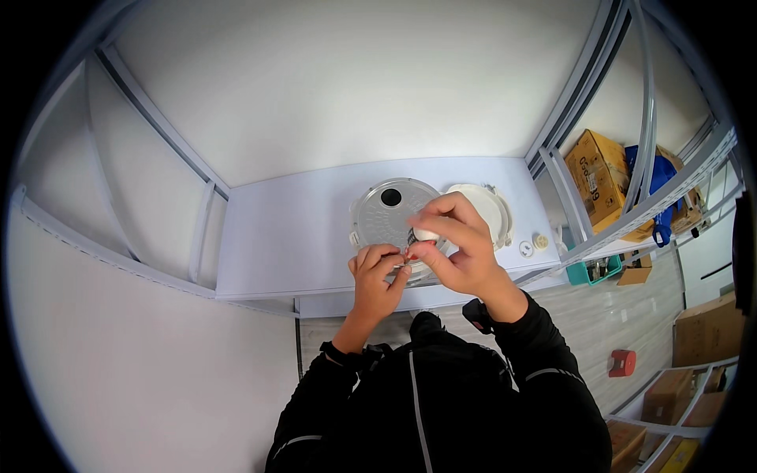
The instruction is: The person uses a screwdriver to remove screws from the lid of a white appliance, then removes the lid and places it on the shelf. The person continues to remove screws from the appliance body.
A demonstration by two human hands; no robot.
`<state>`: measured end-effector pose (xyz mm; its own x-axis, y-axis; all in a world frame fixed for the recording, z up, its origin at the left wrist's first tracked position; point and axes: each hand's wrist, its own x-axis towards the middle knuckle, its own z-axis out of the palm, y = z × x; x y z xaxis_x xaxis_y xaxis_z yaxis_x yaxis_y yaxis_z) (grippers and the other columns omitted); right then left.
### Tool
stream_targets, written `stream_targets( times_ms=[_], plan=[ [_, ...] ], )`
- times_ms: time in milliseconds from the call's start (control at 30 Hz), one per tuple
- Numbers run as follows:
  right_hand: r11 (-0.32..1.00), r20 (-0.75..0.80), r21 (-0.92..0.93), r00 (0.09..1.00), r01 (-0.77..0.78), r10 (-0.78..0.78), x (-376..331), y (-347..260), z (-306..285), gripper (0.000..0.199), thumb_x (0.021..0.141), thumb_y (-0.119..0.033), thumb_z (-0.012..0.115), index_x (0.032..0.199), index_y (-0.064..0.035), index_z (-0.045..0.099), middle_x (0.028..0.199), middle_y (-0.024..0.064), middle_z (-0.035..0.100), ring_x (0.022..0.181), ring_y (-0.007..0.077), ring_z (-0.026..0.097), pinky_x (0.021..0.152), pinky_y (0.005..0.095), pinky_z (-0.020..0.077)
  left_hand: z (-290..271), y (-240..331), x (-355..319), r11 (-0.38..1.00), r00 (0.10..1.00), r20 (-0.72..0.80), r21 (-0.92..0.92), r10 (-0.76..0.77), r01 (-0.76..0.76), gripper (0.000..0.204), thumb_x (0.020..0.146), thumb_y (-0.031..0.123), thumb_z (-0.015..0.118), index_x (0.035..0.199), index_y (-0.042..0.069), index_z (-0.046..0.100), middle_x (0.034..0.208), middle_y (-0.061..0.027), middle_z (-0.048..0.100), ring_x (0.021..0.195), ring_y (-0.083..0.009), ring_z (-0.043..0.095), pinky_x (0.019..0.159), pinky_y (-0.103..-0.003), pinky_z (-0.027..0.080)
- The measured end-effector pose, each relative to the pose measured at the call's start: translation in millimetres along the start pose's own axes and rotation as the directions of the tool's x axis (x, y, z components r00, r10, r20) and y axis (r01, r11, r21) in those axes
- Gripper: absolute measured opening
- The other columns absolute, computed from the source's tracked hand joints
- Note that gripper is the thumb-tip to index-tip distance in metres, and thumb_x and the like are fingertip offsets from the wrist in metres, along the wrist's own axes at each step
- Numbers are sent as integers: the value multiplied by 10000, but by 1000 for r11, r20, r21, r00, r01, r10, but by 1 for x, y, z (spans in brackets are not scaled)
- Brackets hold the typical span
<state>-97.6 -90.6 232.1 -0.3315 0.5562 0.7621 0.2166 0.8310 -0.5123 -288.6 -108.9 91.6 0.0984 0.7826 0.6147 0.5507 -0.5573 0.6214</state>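
Over the near part of a round silver plate (374, 214), my right hand (471, 251) grips a small piece with a white rounded top (426, 234) and a dark side. Its fingers curl around this piece from the right. My left hand (378, 282) is closed close beside it, fingertips pinched at a tiny red bit (411, 253) under the white top. Whether that red bit belongs to the same piece I cannot tell. The silver plate has a round black spot (390, 198) near its far edge. Both hands cover its near right side.
A white round lid-like part (482, 206) lies right of the plate on the white table (276, 229). Two small round parts (539, 241) sit farther right. Metal frame posts (564, 189) flank the table. Cardboard boxes (597, 180), a teal bin (593, 270) and a red stool (622, 363) stand at right.
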Motion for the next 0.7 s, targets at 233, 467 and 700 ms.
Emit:
stream_targets(
  times_ms=[233,467,700],
  plan=[
    [993,-2,114,999,37,-37,8,-3,-1,397,923,-46,743,1318,-4,721,1261,171,670,1100,287,669,905,370,557,1,-2,-1,1000,1000,5,13,-5,5,157,855,183,825,989,121,772,1166,4,705,1166,-227,595,982,-409,338],
    [993,44,78,995,-90,87,6,-5,-2,476,965,-78,714,1430,-5,642,1344,181,622,1122,329,649,978,406,541,0,-1,-2,1000,1000,9,11,-14,14,169,853,175,823,1002,116,767,1170,2,704,1172,-232,591,986,-410,333],
    [998,26,-35,999,-45,46,0,0,-1,467,973,-78,692,1429,-1,623,1308,217,649,1141,348,666,983,407,541,2,0,1,1000,1000,18,16,-8,8,191,853,174,821,1027,113,768,1185,1,701,1180,-231,586,988,-406,329]
  ],
)
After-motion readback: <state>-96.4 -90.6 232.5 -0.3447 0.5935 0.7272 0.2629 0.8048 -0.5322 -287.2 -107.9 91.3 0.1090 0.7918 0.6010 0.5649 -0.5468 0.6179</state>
